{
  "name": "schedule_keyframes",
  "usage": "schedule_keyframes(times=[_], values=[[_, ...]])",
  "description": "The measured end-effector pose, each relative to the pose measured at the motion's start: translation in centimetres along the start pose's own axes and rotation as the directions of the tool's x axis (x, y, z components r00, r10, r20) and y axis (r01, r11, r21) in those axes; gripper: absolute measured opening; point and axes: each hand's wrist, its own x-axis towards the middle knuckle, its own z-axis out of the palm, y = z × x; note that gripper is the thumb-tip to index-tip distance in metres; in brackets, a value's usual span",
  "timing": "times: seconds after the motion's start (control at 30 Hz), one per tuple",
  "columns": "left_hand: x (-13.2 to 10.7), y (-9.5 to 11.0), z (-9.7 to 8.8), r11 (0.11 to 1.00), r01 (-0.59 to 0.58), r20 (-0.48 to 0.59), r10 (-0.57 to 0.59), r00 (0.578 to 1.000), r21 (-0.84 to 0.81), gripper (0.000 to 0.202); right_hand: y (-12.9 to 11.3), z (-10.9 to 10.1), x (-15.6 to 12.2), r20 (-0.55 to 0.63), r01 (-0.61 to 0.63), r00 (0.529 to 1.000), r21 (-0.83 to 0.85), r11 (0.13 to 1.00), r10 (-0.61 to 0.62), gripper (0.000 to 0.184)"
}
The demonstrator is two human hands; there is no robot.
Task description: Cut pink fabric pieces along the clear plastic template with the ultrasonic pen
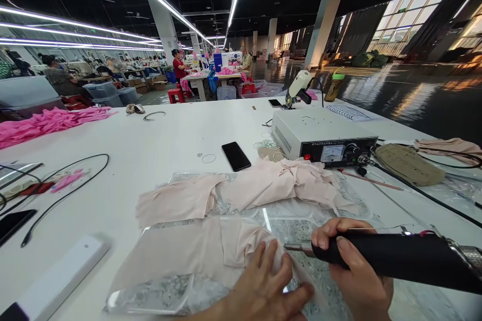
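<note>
My right hand (357,266) is wrapped round a thick black handpiece with a metal tip (391,256). The tip points left, close to the edge of a pale pink fabric piece (176,248), and whether they touch I cannot tell. On that fabric my left hand (267,281) lies with its fingers spread, pressing down beside the tip. Beneath is a clear plastic sheet (150,293) over a grey speckled surface. Just behind lie a folded pale pink piece (176,199) and a crumpled pile of the same cloth (263,185).
A control box with a meter (327,133) stands behind the pile; a black cable (425,193) runs from it rightward. Around are a phone (235,156), a white power bank-like block (64,278), a looped cable (107,165), a lamp-like device (300,85) and a bottle (334,85).
</note>
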Motion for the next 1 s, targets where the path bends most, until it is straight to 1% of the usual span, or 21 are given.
schedule_keyframes(times=[0.13,0.3,0.5,0.63,0.7,0.8,0.83,0.9,0.97,1.0], values=[[0.1,0.0,-0.3,1.0,-0.001,-0.008,0.001,1.0,-0.001,0.055,0.3,0.0,0.0,0.002,-0.002,1.0,0.001,1.0,0.002,0.008],[0.1,0.0,-0.3,1.0,0.008,-0.01,-0.008,1.0,0.0,0.056,0.4,-0.2,0.0,0.026,-0.041,0.999,0.015,0.999,0.041,0.007],[0.1,0.0,-0.2,1.0,0.012,-0.013,-0.012,1.0,-0.011,0.055,0.5,-0.4,0.0,0.051,-0.007,0.999,-0.026,1.0,0.008,0.008],[0.1,-0.1,-0.2,1.0,0.004,0.0,-0.004,1.0,-0.029,0.052,0.7,-0.6,0.2,0.053,-0.012,0.999,0.001,1.0,0.012,0.008],[0.0,-0.1,-0.2,0.999,0.004,0.029,-0.003,1.0,-0.037,0.051,0.4,-0.8,0.3,0.016,-0.015,1.0,0.039,0.999,0.014,0.005],[-0.1,-0.1,-0.4,0.996,0.014,0.093,-0.006,0.996,-0.09,0.052,-0.6,-1.3,0.1,-0.095,-0.001,0.995,0.076,0.997,0.009,0.005],[-0.1,-0.2,-0.7,0.991,0.028,0.118,-0.013,0.993,-0.128,0.053,-1.1,-1.6,-0.1,-0.131,0.005,0.991,0.077,0.997,0.006,0.005],[0.1,-0.7,-1.7,0.971,0.083,0.174,-0.044,0.984,-0.226,0.048,-1.9,-2.2,-0.6,-0.164,0.002,0.986,0.075,0.997,0.01,0.006],[0.5,-1.6,-2.8,0.94,0.158,0.244,-0.083,0.966,-0.303,0.038,-2.4,-2.7,-1.3,-0.16,-0.013,0.987,0.082,0.997,0.026,0.007],[0.7,-2.2,-3.3,0.93,0.189,0.28,-0.099,0.955,-0.314,0.034,-2.4,-3.0,-1.6,-0.154,-0.021,0.987,0.086,0.996,0.034,0.006]])
